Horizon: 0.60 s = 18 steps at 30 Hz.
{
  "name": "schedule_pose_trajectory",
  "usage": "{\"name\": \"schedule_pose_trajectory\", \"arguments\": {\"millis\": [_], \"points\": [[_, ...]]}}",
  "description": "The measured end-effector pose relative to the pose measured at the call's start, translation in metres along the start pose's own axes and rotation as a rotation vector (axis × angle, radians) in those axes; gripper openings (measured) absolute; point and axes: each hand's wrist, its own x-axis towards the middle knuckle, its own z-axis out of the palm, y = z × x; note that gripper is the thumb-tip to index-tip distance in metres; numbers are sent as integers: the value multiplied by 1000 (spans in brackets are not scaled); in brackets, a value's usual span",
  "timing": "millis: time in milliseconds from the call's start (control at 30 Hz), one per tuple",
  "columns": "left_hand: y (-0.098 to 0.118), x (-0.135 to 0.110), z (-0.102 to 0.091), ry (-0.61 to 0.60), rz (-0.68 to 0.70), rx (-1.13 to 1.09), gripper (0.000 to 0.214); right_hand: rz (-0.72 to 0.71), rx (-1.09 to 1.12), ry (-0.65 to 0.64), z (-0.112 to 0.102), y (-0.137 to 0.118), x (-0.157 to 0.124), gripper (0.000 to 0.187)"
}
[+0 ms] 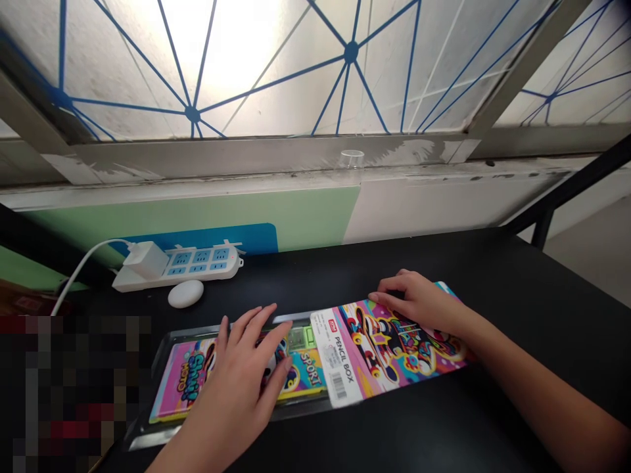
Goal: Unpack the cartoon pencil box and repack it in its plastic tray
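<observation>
A colourful pencil box (308,368) lies in a clear plastic blister tray (172,340) on the black desk. My left hand (251,368) rests over the box and tray, palm down with its fingers spread. To the right is a printed card (365,355) marked "PENCIL BOX", with a white barcode strip at its left end that overlaps the tray's right part. My right hand (419,302) is on the card's upper right side, fingers bent and closed at its far edge. The fingertips there are partly hidden.
A white power strip (200,263) with a plug and cable (83,266) stands at the back left of the desk (419,420). In front of it lies a white oval object (186,293). A clear cup (351,159) is on the window ledge. Black metal bars flank the desk.
</observation>
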Motion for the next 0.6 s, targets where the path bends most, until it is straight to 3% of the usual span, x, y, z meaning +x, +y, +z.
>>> {"name": "schedule_pose_trajectory", "arguments": {"millis": [200, 300, 400, 467, 533, 600], "points": [[22, -2, 5, 105, -88, -455, 31, -18, -15, 57, 26, -23, 2, 48], [22, -5, -6, 97, -124, -591, 31, -46, -39, 99, 33, -29, 5, 44], [10, -16, -31, 120, -100, -450, 39, -93, -93, 193, 27, -32, 4, 39], [-4, -32, -43, 208, -87, -250, 47, -122, -132, 268, 22, -34, -5, 40], [-18, -54, -41, 323, -137, -178, 52, -146, -185, 342, 24, -31, -22, 43], [-32, -77, -23, 480, -343, -268, 49, -183, -274, 403, 39, -18, -46, 41]]}}
